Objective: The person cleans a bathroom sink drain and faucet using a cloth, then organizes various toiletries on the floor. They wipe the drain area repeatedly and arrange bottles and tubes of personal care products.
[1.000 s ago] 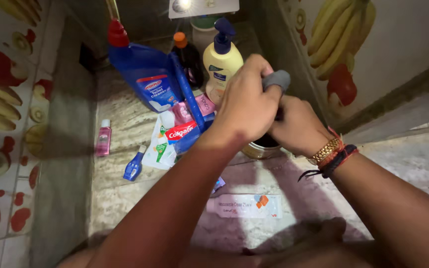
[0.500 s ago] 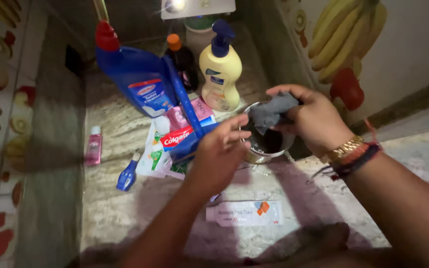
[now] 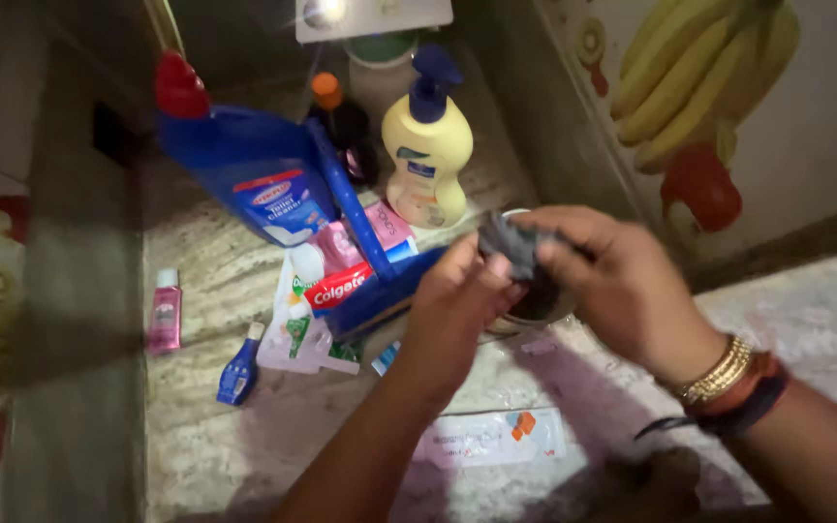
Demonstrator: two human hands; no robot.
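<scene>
Nearest the front edge of the mottled stone shelf (image 3: 215,436) a flat white carton with an orange mark (image 3: 491,438) lies on its side. Just beyond it a small crumpled grey cloth (image 3: 508,242) is held between both hands over a round steel cup (image 3: 544,308) — the left hand (image 3: 457,305) is pinched on the cloth's near side, the right hand (image 3: 617,281) is closed on its far side. The step in hand is judged to be wiping the cup; the next move would call for the cloth to be pressed inside the rim while the cup is steadied. Most of the cup is hidden by the fingers, and its contents cannot be made out. Toward the left edge lie a small pink bottle (image 3: 165,312) and a small blue bottle (image 3: 239,370). At the back stand a large blue bottle with a red cap (image 3: 244,165) and a cream pump bottle with a blue head (image 3: 428,155) — motion blur softens all of it.
</scene>
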